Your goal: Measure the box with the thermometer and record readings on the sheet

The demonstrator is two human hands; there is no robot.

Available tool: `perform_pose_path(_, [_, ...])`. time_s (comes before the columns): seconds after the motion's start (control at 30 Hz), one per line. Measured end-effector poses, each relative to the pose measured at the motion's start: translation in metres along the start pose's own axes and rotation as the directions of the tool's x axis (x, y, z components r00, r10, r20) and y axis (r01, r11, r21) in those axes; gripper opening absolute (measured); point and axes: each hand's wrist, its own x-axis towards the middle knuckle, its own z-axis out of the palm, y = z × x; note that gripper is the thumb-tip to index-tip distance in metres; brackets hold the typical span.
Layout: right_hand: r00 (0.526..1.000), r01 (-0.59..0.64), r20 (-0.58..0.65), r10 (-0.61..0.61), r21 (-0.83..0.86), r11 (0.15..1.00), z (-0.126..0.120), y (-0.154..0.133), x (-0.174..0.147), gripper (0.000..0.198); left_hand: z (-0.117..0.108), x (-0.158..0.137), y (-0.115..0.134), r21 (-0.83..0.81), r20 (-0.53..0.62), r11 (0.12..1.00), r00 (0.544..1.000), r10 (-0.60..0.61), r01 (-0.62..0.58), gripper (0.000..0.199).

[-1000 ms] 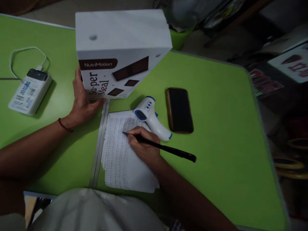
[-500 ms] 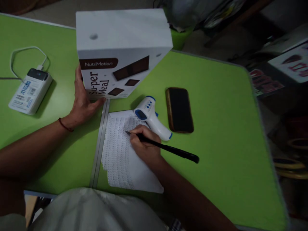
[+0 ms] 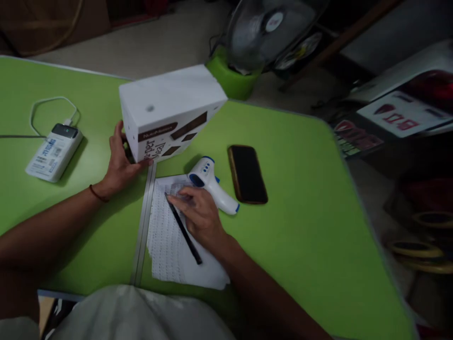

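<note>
My left hand (image 3: 122,158) grips a white NutriMotion box (image 3: 173,94) at its lower left corner. The thumb lies along the bottom front edge, and the other fingers go up the left side. A black pen (image 3: 184,232) lies slantwise across sheets of paper (image 3: 166,255) covered in rows of small handwriting. Over the paper is my right hand (image 3: 203,215), its fingers loosely stretched out and the index fingertip close to the pen's upper end. A white and blue infrared thermometer (image 3: 212,186) lies just beyond this hand, partly on the paper.
A phone (image 3: 248,174) in a brown case lies right of the thermometer. At the left is a white power bank (image 3: 54,153) with a cable plugged in. The green table (image 3: 300,226) has a metal seam (image 3: 143,236). A fan (image 3: 269,33) stands beyond the far edge.
My right hand has let go of the pen, which now lies on the paper, and its fingers have straightened. The view has shifted; my left hand stays on the box.
</note>
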Motion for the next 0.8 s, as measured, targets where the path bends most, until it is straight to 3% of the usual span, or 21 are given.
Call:
perform_pose_path(0.1, [0.973, -0.225, -0.112, 0.202, -0.258, 0.94, -0.007, 0.009, 0.003, 0.039, -0.003, -0.001, 0.006, 0.083, -0.028, 0.995, 0.998, -0.052, 0.054, 0.087])
perform_pose_path(0.17, [0.918, -0.38, -0.044, 0.394, -0.38, 0.844, -0.009, 0.022, 0.001, 0.05, -0.003, -0.001, 0.014, 0.059, -0.057, 0.992, 0.993, -0.105, 0.108, 0.08])
perform_pose_path(0.27, [0.83, -0.469, 0.106, 0.548, -0.398, 0.788, -0.008, 0.043, -0.003, 0.046, -0.003, 0.0, 0.03, -0.11, -0.008, 0.971, 0.977, -0.214, 0.212, 0.07])
perform_pose_path(0.33, [0.814, -0.5, 0.112, 0.569, -0.363, 0.786, -0.007, 0.051, -0.003, 0.042, -0.002, 0.001, 0.039, -0.216, 0.025, 0.934, 0.958, -0.285, 0.283, 0.067])
perform_pose_path(0.4, [0.828, -0.541, -0.01, 0.56, -0.273, 0.795, -0.01, 0.051, 0.0, 0.042, -0.002, 0.0, 0.045, -0.266, 0.024, 0.906, 0.942, -0.334, 0.328, 0.065])
perform_pose_path(0.5, [0.795, -0.557, -0.274, 0.541, 0.024, 0.83, -0.017, 0.031, 0.002, 0.051, -0.001, -0.004, 0.051, -0.291, 0.057, 0.873, 0.918, -0.392, 0.391, 0.064])
perform_pose_path(0.53, [0.777, -0.535, -0.292, 0.558, 0.159, 0.83, -0.019, 0.02, 0.001, 0.056, -0.001, -0.006, 0.053, -0.299, 0.094, 0.86, 0.91, -0.404, 0.413, 0.064])
perform_pose_path(0.6, [0.748, -0.522, -0.19, 0.636, 0.423, 0.741, -0.02, -0.005, -0.003, 0.047, 0.001, -0.009, 0.057, -0.314, 0.176, 0.836, 0.893, -0.415, 0.45, 0.064])
perform_pose_path(0.67, [0.752, -0.559, 0.107, 0.651, 0.626, 0.544, -0.017, -0.028, -0.004, 0.029, 0.002, -0.011, 0.061, -0.305, 0.237, 0.821, 0.874, -0.425, 0.482, 0.065])
perform_pose_path(0.73, [0.721, -0.607, 0.293, 0.628, 0.704, 0.368, -0.012, -0.044, -0.001, 0.025, 0.002, -0.012, 0.064, -0.279, 0.262, 0.822, 0.863, -0.433, 0.497, 0.065])
perform_pose_path(0.8, [0.659, -0.651, 0.372, 0.654, 0.718, 0.248, -0.008, -0.05, 0.005, 0.022, 0.002, -0.01, 0.065, -0.261, 0.279, 0.828, 0.86, -0.427, 0.496, 0.064])
